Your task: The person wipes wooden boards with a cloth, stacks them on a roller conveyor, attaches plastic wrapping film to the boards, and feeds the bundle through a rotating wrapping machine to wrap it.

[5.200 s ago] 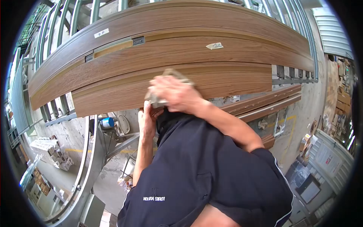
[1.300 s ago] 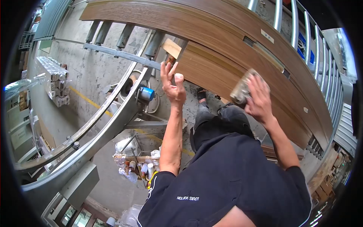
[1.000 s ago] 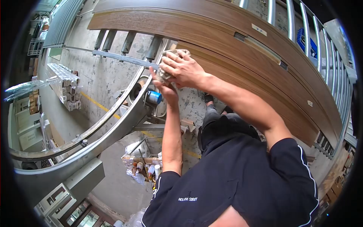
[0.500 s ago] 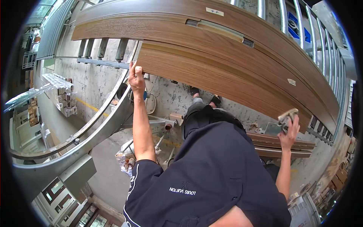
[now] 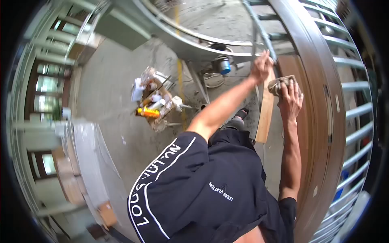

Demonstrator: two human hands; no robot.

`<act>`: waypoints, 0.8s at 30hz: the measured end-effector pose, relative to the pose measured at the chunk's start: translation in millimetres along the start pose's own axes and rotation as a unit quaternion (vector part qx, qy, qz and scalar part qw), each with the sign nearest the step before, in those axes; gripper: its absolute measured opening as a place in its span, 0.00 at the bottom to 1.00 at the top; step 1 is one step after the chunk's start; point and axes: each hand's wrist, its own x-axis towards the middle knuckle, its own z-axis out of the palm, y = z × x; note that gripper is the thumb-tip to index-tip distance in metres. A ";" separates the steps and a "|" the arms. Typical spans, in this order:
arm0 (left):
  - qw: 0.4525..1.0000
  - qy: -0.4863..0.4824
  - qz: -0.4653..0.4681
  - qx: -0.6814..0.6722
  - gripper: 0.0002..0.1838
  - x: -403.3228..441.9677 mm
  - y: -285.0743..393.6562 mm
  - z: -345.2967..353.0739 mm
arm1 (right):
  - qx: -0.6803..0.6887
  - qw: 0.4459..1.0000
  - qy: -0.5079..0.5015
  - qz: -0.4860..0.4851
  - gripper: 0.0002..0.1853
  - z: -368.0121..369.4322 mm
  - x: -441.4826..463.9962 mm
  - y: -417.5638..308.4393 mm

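My right hand (image 5: 291, 97) presses a crumpled grey-brown rag (image 5: 276, 86) onto the near wooden panel (image 5: 266, 111), close to its far end. The fingers lie over the cloth. At that panel's far corner is my left hand (image 5: 262, 68), fingers curled around the edge; motion blur softens the fingertips. A longer brown wood-grain profile (image 5: 314, 162) runs alongside on the right, with a narrow slot cut in it.
Metal rollers (image 5: 356, 86) carry the wood on the right. A curved grey conveyor rail (image 5: 178, 38) stretches beyond my left hand. A cluttered stand (image 5: 162, 115) holds bottles and an orange can (image 5: 148, 112). Wrapped goods (image 5: 95, 158) and cartons (image 5: 69, 178) line the left side.
My view has swung to the left, toward the panel's end. My right hand has brought the rag across to the panel, near my left hand, which stays at the corner.
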 end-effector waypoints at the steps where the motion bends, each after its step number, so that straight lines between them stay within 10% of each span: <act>1: 0.995 -0.013 -0.090 -0.051 0.28 -25.3 21.8 -22.5 | 0.070 0.995 0.033 -0.063 0.21 10.3 10.8 -11.0; 3: 0.956 -0.017 -0.198 -0.215 0.36 -69.1 4.7 -48.8 | 0.235 0.967 -0.027 -0.090 0.17 1.6 22.3 -47.5; 7: 0.731 -0.020 -0.396 -0.556 0.35 -148.3 37.9 -138.6 | 0.593 0.789 -0.146 0.071 0.20 2.7 17.1 -141.2; 8: 0.652 -0.038 -0.389 -0.650 0.31 -168.1 23.9 -151.6 | 0.543 0.822 -0.170 0.037 0.19 -6.2 13.4 -157.1; 12: 0.803 0.111 -0.462 -0.360 0.17 -219.0 -30.9 -182.8 | 0.559 0.712 -0.398 0.151 0.21 40.3 -1.8 -206.5; 13: 0.805 0.155 -0.479 -0.315 0.17 -231.6 -49.3 -190.0 | 0.527 0.779 -0.339 0.036 0.21 59.0 -7.4 -207.7; 16: 0.702 0.349 -0.545 -0.298 0.21 -314.8 -160.1 -210.6 | 0.564 0.663 -0.478 0.121 0.20 80.3 3.3 -201.8; 19: 0.550 0.510 -0.621 -0.226 0.33 -360.9 -202.5 -265.3 | 0.525 0.716 -0.455 0.061 0.10 92.0 11.7 -184.9; 21: 0.585 0.497 -0.611 -0.194 0.36 -341.4 -181.3 -307.2 | 0.391 0.828 -0.400 -0.029 0.06 125.2 -7.6 -163.7; 24: 0.634 0.516 -0.554 -0.159 0.34 -345.0 -214.3 -346.6 | 0.368 0.815 -0.448 0.000 0.05 165.6 -51.2 -128.1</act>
